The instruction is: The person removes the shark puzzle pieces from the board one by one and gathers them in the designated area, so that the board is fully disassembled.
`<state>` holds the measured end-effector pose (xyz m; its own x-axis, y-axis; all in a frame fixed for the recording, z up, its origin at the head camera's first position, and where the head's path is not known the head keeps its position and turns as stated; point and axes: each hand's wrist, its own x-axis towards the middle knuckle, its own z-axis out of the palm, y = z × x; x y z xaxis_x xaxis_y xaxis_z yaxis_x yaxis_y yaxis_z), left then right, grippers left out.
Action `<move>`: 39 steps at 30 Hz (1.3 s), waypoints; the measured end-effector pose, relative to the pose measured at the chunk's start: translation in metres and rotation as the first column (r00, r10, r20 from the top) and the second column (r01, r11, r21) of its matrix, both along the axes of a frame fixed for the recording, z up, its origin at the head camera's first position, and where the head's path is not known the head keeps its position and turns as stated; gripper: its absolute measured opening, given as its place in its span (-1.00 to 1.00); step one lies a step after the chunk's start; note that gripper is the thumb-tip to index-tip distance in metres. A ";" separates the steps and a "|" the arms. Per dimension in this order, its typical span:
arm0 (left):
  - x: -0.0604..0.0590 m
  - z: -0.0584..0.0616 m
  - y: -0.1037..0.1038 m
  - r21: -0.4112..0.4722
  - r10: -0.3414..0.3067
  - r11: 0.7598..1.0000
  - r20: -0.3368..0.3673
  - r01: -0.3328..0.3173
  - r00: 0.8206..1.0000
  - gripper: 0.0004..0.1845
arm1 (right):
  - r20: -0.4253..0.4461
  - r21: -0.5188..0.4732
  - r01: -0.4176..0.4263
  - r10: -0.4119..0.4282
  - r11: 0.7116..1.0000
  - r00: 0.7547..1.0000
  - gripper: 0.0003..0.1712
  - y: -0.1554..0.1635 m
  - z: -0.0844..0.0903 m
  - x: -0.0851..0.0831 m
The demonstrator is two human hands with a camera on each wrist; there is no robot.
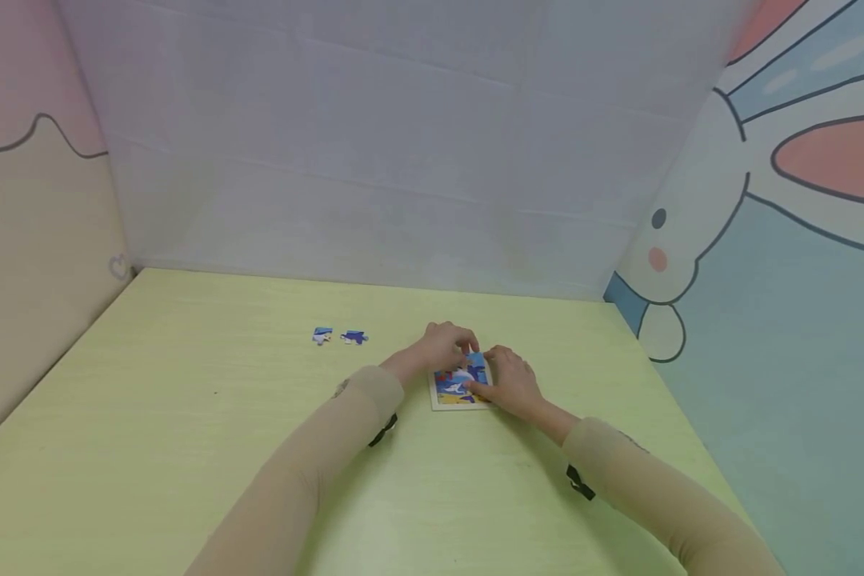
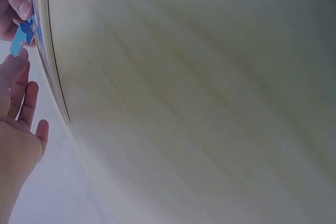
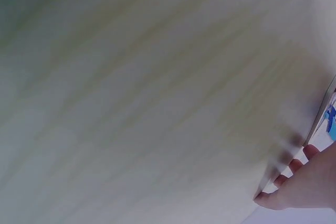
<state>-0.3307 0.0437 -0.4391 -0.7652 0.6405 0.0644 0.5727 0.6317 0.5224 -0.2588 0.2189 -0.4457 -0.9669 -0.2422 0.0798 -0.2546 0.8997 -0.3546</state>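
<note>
A jigsaw puzzle board (image 1: pixel 461 406) with a white border and a colourful sea picture lies on the table between the hands. My left hand (image 1: pixel 442 345) reaches over its far left corner. In the left wrist view, a blue puzzle piece (image 2: pixel 18 41) tilts up from the picture, pinched at the left fingertips (image 2: pixel 21 55). My right hand (image 1: pixel 516 386) holds the board at its right side, thumb across the picture, other fingers at the far right edge. In the right wrist view, those fingers (image 3: pixel 295 165) are bent down beside the board.
Two loose puzzle pieces, one white and blue (image 1: pixel 322 335), the other mostly dark blue (image 1: pixel 354 338), lie farther left on the pale yellow-green table (image 1: pixel 187 416). A white cloth (image 1: pixel 374 144) hangs behind the table. A wall painted with a rabbit (image 1: pixel 680 232) stands on the right.
</note>
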 end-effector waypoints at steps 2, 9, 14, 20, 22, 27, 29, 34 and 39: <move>0.000 0.000 -0.001 0.006 -0.009 1.000 -0.008 0.009 1.000 -0.80 | 0.001 0.002 0.002 -0.002 1.000 1.000 -0.25 0.000 0.000 -0.001; -0.002 0.007 -0.009 0.041 0.027 0.999 -0.003 -0.027 1.000 -0.84 | -0.007 0.000 -0.001 0.001 1.000 1.000 -0.24 0.000 -0.002 -0.001; -0.008 0.011 -0.023 0.092 0.058 0.994 -0.018 -0.056 0.998 -0.85 | -0.032 -0.003 -0.011 0.011 1.000 0.999 -0.18 0.001 -0.001 0.001; -0.014 0.018 -0.048 0.106 0.096 0.990 0.019 -0.098 0.995 -0.85 | 0.014 0.022 0.018 -0.018 1.000 1.000 -0.22 0.002 -0.002 -0.001; -0.015 0.020 -0.057 0.119 0.107 0.987 0.036 -0.110 0.994 -0.85 | 0.026 0.043 0.022 -0.023 0.999 0.999 -0.22 0.003 -0.003 -0.003; -0.015 0.025 -0.079 0.169 0.122 0.976 0.078 -0.134 0.989 -0.84 | 0.031 0.066 0.019 -0.021 0.998 0.999 -0.21 0.005 -0.003 -0.003; -0.014 0.026 -0.087 0.177 0.133 0.973 0.089 -0.147 0.987 -0.83 | 0.023 0.059 0.016 -0.018 0.998 1.000 -0.21 0.005 -0.001 -0.002; -0.013 0.026 -0.107 0.173 0.149 0.969 0.150 -0.174 0.977 -0.82 | -0.006 0.041 0.001 -0.001 0.999 1.000 -0.24 0.007 0.001 0.000; -0.014 0.022 -0.121 0.189 0.140 0.965 0.205 -0.180 0.969 -0.84 | 0.000 0.049 0.009 -0.009 0.999 1.000 -0.23 0.006 -0.001 0.001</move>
